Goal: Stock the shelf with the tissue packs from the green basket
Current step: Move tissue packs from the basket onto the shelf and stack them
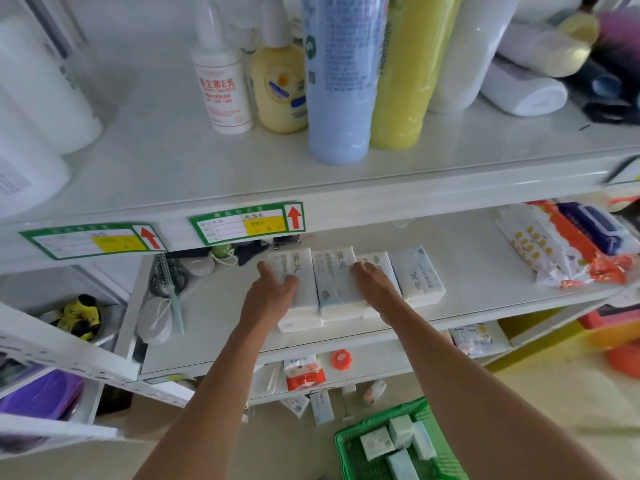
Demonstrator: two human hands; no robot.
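Stocking looks about half done. White-and-blue plastic-wrapped tissue packs point(337, 282): four, side by side at frame centre on the white middle shelf point(214, 306). Green plastic mesh basket point(343, 448), bottom centre: four small packs point(376, 442) left (its lower edge is cropped). Left hand point(270, 292) and right hand point(375, 285): fingers flat, pressing packs, gripping nothing.

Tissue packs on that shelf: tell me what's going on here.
A person is stocking the shelf. Four tissue packs lie side by side on it. The left hand rests on the leftmost pack and the right hand on the third, both with fingers laid flat, seemingly squaring up the row. The green basket on the floor below holds several more packs.
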